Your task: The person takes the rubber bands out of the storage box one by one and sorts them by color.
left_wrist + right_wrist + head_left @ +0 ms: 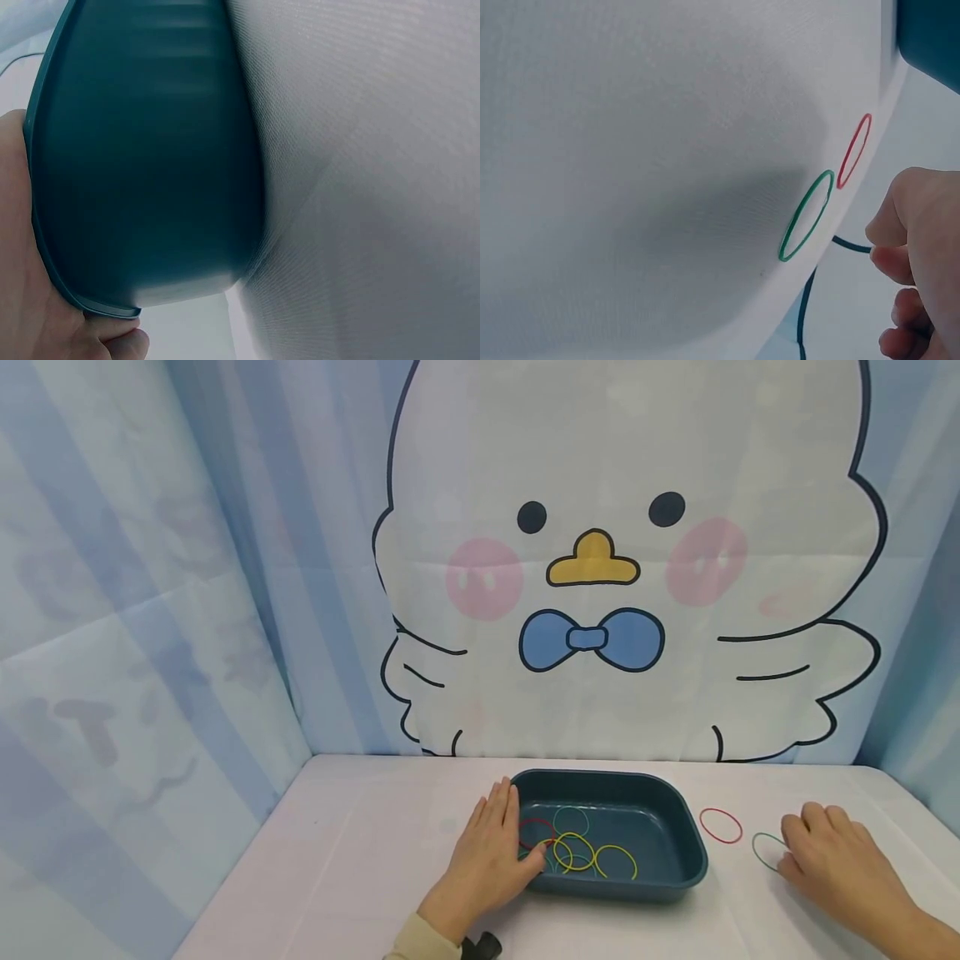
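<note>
My left hand (pixel 487 852) holds the near left corner of a dark teal tray (pixel 675 814). Its fingers lie along the left side and the thumb hooks over the front rim. In the left wrist view, the hand (pixel 37 285) wraps the tray's rim and the tray stands on the table. My right hand (pixel 840 868), fingers loosely bent and thumb near the index finger, hovers beside a green rubber band (pixel 801 208) lying on the table. Nothing shows between those fingers. A red rubber band (pixel 720 810) lies between that hand and the tray.
Several yellow rubber bands (pixel 637 864), along with red and green ones, lie in the tray's left half. A white cloth (pixel 360 860) covers the table. Behind it hangs a curtain (pixel 585 718) printed with a cartoon bird. A black object (pixel 489 945) shows by the left wrist.
</note>
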Demonstrator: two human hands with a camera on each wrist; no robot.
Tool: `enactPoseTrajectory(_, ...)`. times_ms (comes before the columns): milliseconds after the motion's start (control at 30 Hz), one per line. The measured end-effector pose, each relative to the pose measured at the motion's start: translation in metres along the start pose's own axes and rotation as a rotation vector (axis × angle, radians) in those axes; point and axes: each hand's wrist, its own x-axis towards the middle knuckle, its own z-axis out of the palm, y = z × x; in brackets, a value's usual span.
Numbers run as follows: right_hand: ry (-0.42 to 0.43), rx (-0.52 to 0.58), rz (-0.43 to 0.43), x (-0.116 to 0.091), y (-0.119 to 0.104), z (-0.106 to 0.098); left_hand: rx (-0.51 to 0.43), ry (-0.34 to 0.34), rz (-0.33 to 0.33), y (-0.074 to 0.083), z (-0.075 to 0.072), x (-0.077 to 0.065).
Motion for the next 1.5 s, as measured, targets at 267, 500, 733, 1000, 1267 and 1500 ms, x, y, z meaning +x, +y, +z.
enactPoseTrajectory(267, 0.071, 0.020, -0.036, 0.007, 0.002, -0.005, 0.015, 0.019, 0.014, -0.001, 0.001, 0.000)
enactPoseTrajectory(500, 0.160, 0.061, -0.079, 0.023, -0.002, -0.013, 0.004, 0.015, 0.006, -0.001, 0.001, 0.000)
enactPoseTrajectory(733, 0.057, 0.055, -0.054, 0.041, -0.018, -0.027, 0.002, 0.015, 0.005, -0.001, 0.001, 0.000)
enactPoseTrajectory(1000, 0.068, 0.083, -0.067, 0.059, -0.036, -0.034, -0.003, 0.005, 0.001, -0.001, 0.001, 0.000)
enactPoseTrajectory(1267, 0.125, 0.095, -0.131, 0.074, -0.054, -0.036, -0.006, 0.006, -0.002, 0.000, 0.000, 0.000)
enactPoseTrajectory(1500, 0.120, 0.119, -0.157, 0.084, -0.071, -0.037, -0.007, 0.003, -0.008, 0.000, 0.000, 0.000)
